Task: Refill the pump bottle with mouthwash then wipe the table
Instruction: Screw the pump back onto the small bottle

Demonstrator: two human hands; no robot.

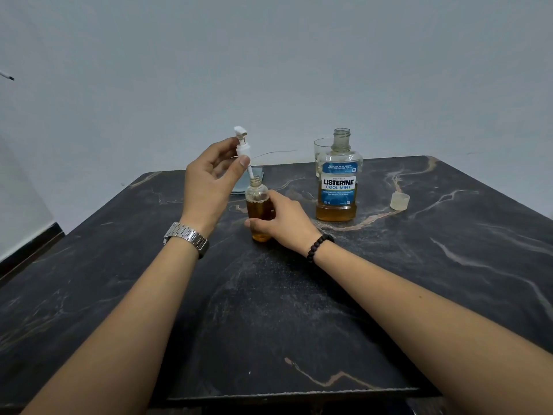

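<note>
On the dark marble table (389, 280) I see the uncapped mouthwash bottle (337, 187) standing right of centre, its cap (399, 201) lying beside it. My right hand (287, 220) grips the small pump bottle (259, 211), upright at mid-table and filled with amber liquid. My left hand (209, 181) pinches the white pump head (243, 148) above its open neck, tube tip at the mouth.

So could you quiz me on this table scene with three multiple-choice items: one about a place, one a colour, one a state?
1. Where is the mouthwash bottle's cap?
A. on the table, right of the bottle
B. on the bottle
C. in the glass

2. What colour is the liquid in the small pump bottle?
A. blue
B. amber
C. clear

3. The pump head is:
A. screwed on
B. lying on the table
C. held above the neck

Answers: 1 A, the cap lies beside the Listerine bottle; 2 B, it looks amber; 3 C, the left hand pinches it, tube entering the neck.
</note>
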